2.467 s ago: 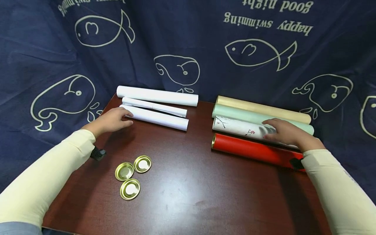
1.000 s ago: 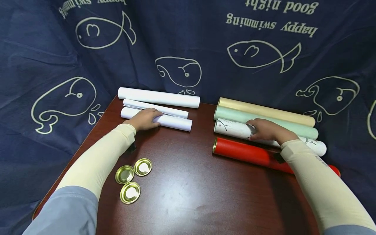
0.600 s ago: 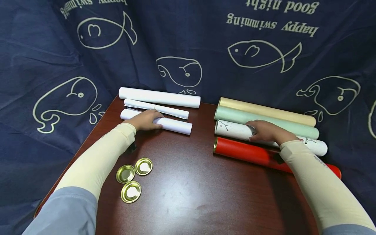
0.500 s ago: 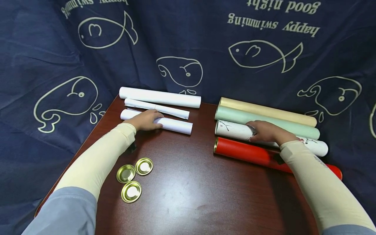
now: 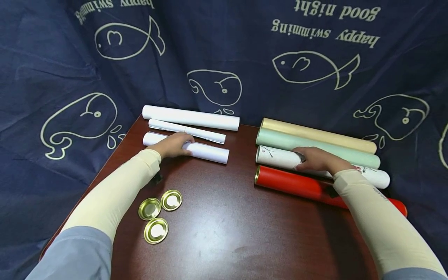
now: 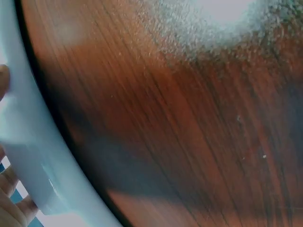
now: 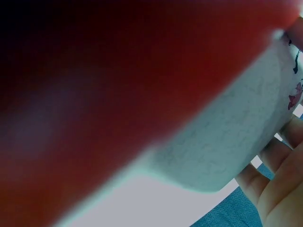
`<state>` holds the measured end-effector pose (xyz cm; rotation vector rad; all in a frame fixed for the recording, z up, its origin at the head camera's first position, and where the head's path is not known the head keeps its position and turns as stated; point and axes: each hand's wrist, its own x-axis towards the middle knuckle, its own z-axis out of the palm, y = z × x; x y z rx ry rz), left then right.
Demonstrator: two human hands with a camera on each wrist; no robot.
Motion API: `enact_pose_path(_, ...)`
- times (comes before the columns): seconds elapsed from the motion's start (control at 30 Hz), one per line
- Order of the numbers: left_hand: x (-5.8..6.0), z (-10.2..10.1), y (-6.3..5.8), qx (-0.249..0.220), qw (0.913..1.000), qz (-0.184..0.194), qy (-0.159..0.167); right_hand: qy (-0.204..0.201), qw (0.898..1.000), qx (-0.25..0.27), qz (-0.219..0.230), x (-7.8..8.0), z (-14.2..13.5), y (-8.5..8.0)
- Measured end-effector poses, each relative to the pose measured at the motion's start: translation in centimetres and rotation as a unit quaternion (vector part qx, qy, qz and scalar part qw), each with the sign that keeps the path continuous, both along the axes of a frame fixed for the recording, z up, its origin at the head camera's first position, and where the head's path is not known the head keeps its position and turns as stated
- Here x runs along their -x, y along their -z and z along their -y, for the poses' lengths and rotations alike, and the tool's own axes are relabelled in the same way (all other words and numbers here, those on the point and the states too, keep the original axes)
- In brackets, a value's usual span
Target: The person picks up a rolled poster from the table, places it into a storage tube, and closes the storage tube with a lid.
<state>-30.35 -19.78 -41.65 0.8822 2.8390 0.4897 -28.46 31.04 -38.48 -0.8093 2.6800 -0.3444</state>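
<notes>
In the head view my left hand (image 5: 173, 144) grips the nearest of three white paper rolls (image 5: 211, 153) around its middle, thumb on the near side. That roll (image 6: 33, 127) runs down the left side of the left wrist view, fingers (image 6: 8, 203) behind it. On the other side my right hand (image 5: 316, 159) holds a white cardboard tube with blossom branches (image 5: 278, 156) from above. The right wrist view shows this tube (image 7: 227, 127) with fingers (image 7: 277, 153) curled round its far side; a blurred red tube (image 7: 118, 94) covers much of that view.
Two white rolls (image 5: 196, 118) lie behind the held one. Beyond the blossom tube are a mint green tube (image 5: 280, 140) and a beige tube (image 5: 315, 134); the red tube (image 5: 292, 182) lies in front. Three gold lids (image 5: 155, 230) sit front left. A dark blue cloth (image 5: 210, 35) hangs behind.
My left hand has moved right onto the nearest paper roll and drawn it slightly away from the roll behind. My right hand has shifted left along the blossom tube and taken hold of it.
</notes>
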Motion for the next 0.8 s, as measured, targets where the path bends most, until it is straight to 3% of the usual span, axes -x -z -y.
enact_pose_path(0.17, -0.2, 0.0, 0.2, 0.001, 0.9994, -0.031, 0.012, 0.013, 1.000, 0.002, 0.010, 0.1, -0.2, 0.0)
enact_pose_path(0.5, -2.0, 0.6, 0.1, -0.028, 0.9919, -0.117, 0.042, 0.010, 1.000, 0.014, 0.023, 0.4, -0.7, 0.6)
enact_pose_path(0.63, -2.5, 1.0, -0.3, -0.040, 0.9903, -0.125, 0.046, 0.018, 0.999, 0.019, 0.029, 0.4, -0.7, 0.6)
enact_pose_path(0.8, -3.2, 1.9, -0.7, -0.047, 0.9921, -0.113, 0.026, 0.008, 0.999, 0.025, 0.019, 0.6, -0.8, 0.8)
